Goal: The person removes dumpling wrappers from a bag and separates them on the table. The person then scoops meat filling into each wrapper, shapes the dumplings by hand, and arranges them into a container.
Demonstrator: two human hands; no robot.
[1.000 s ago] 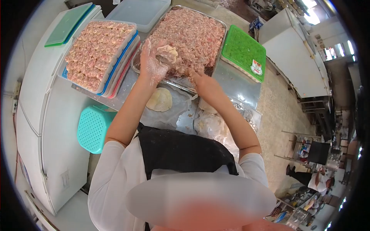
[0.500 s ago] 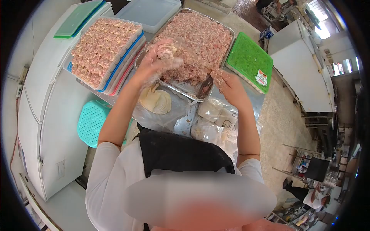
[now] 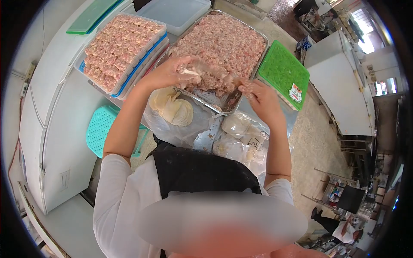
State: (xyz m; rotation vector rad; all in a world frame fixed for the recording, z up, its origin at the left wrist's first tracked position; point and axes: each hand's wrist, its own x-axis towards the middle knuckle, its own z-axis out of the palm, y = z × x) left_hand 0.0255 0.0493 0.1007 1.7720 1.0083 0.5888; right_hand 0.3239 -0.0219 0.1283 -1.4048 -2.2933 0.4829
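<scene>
My left hand (image 3: 183, 72) curls around a pale round dumpling wrapper (image 3: 189, 69) smeared with meat filling, over the near left edge of a metal tray. Minced meat (image 3: 223, 41) covers most of this tray (image 3: 226, 112), scraped thin at its near corner. My right hand (image 3: 260, 95) is pinched at the tray's near right edge, on what looks like a flat spreading tool (image 3: 235, 84) coated with meat; motion blur hides its shape. Below my left hand, a stack of round dumpling wrappers (image 3: 174, 109) lies on a plastic sheet (image 3: 159, 124).
Left stands a stacked plastic box (image 3: 122, 51) filled with rows of meat dumplings. A green-lidded box (image 3: 284, 71) sits right of the tray, and bagged wrappers (image 3: 238, 137) lie nearest me. A turquoise stool (image 3: 101, 129) and white freezer (image 3: 64, 124) are on the left.
My left hand has come down and slightly right, and its palm has turned. The right hand has shifted slightly right and down. The view has moved a little.
</scene>
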